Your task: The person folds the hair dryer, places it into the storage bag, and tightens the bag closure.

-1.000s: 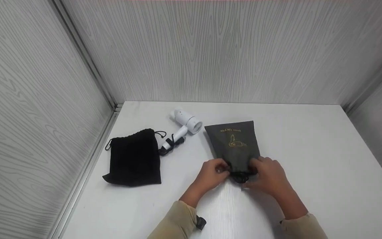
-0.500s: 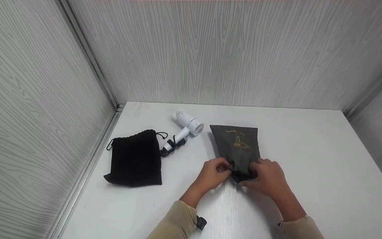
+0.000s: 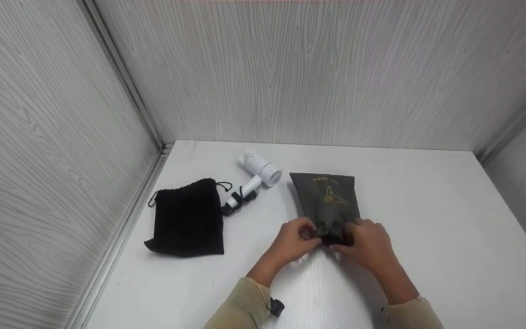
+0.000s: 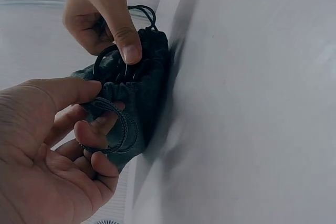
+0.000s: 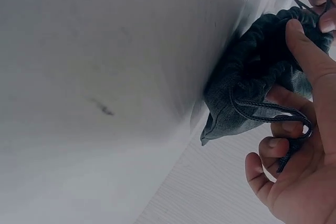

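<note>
A dark grey drawstring bag (image 3: 324, 201) with yellow lettering and a small hair-dryer drawing lies on the white table, its gathered mouth toward me. My left hand (image 3: 292, 237) pinches the left side of that mouth between thumb and fingers. On the opposite side my right hand (image 3: 370, 242) grips the rim; in the right wrist view its thumb (image 5: 302, 38) lies over the opening with fingers beneath. A loop of drawstring (image 4: 126, 135) hangs by the left fingers in the left wrist view. Another cord loop (image 5: 270, 106) passes across the right fingers. What the bag contains is hidden.
To the left a black drawstring pouch (image 3: 189, 219) lies flat. Between it and the grey bag rests a white hair dryer (image 3: 263, 169), its black cord (image 3: 240, 198) bundled by the handle. Wood-grain panels (image 3: 263, 73) enclose the table at the back and sides.
The grey bag has shifted slightly right and turned a little. Both hands stay at its mouth; the black cords that hung toward me there are now mostly out of sight in the head view.
</note>
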`<state>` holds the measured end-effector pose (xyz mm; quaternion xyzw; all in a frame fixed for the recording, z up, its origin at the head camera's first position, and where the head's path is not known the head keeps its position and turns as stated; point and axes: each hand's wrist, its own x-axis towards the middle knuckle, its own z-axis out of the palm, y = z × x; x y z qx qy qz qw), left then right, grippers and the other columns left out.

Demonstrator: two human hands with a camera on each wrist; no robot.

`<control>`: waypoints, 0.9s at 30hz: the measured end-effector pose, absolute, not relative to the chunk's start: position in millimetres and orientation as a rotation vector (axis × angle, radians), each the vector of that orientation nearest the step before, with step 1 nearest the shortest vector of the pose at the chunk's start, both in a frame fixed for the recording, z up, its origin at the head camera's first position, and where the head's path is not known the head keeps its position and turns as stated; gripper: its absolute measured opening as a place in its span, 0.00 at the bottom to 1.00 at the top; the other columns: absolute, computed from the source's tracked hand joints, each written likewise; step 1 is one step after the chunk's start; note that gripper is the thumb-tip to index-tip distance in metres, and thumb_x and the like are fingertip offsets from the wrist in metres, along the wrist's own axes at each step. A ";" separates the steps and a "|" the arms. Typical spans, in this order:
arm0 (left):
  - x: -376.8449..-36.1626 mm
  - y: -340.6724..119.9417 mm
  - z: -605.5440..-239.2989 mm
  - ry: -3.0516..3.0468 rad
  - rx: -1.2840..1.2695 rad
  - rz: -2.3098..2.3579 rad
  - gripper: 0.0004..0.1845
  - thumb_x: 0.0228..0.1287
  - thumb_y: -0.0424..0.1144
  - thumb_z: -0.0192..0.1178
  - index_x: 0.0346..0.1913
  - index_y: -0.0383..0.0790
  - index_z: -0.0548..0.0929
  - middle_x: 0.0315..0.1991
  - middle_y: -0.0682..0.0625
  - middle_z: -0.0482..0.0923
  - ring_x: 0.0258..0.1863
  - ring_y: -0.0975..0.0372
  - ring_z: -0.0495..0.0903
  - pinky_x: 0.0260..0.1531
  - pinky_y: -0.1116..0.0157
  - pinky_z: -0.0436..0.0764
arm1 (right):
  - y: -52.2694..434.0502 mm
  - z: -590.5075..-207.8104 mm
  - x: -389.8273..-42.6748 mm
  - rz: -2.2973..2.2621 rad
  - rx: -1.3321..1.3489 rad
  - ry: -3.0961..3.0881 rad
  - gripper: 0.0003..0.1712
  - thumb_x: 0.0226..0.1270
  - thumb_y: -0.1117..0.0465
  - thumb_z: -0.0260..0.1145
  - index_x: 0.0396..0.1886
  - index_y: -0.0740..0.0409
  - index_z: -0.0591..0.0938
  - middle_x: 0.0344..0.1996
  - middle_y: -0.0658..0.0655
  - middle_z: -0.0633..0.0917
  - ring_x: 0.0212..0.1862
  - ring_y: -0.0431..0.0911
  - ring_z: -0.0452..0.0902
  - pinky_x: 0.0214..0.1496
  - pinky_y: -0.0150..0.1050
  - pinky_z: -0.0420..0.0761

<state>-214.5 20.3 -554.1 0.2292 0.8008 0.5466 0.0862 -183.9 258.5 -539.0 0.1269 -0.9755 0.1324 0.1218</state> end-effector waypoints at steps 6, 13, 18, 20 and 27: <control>-215.2 12.2 -557.4 2.380 0.640 1.561 0.17 0.60 0.32 0.76 0.50 0.36 0.83 0.40 0.43 0.87 0.37 0.63 0.83 0.40 0.68 0.81 | 267.0 -535.9 -181.1 0.464 0.349 -2.880 0.26 0.44 0.46 0.90 0.27 0.52 0.81 0.22 0.49 0.75 0.26 0.44 0.66 0.29 0.42 0.67; -218.0 2.2 -554.0 2.375 0.561 1.514 0.12 0.64 0.33 0.71 0.49 0.36 0.84 0.35 0.48 0.87 0.29 0.68 0.82 0.34 0.68 0.81 | 285.8 -527.0 -173.1 0.488 0.285 -2.982 0.14 0.55 0.55 0.84 0.37 0.56 0.90 0.26 0.50 0.80 0.29 0.44 0.72 0.30 0.44 0.74; -218.6 -2.5 -552.5 2.488 0.573 1.431 0.06 0.66 0.34 0.69 0.40 0.34 0.90 0.31 0.50 0.86 0.27 0.69 0.77 0.32 0.68 0.79 | 298.2 -522.2 -167.5 0.516 0.203 -3.072 0.05 0.63 0.57 0.78 0.33 0.52 0.91 0.33 0.51 0.89 0.35 0.46 0.82 0.36 0.49 0.82; -218.1 -2.7 -552.5 2.500 0.614 1.402 0.06 0.68 0.33 0.67 0.38 0.34 0.91 0.30 0.50 0.86 0.25 0.69 0.75 0.30 0.69 0.78 | 300.7 -521.6 -165.6 0.540 0.206 -3.085 0.04 0.65 0.56 0.77 0.32 0.51 0.91 0.34 0.51 0.91 0.34 0.45 0.82 0.35 0.48 0.81; -215.8 -3.6 -548.8 2.472 0.689 1.434 0.11 0.75 0.36 0.60 0.42 0.34 0.91 0.37 0.47 0.88 0.34 0.65 0.80 0.41 0.65 0.81 | 308.8 -520.8 -160.2 0.666 0.245 -3.032 0.08 0.72 0.53 0.73 0.33 0.49 0.91 0.34 0.48 0.91 0.34 0.42 0.79 0.35 0.45 0.78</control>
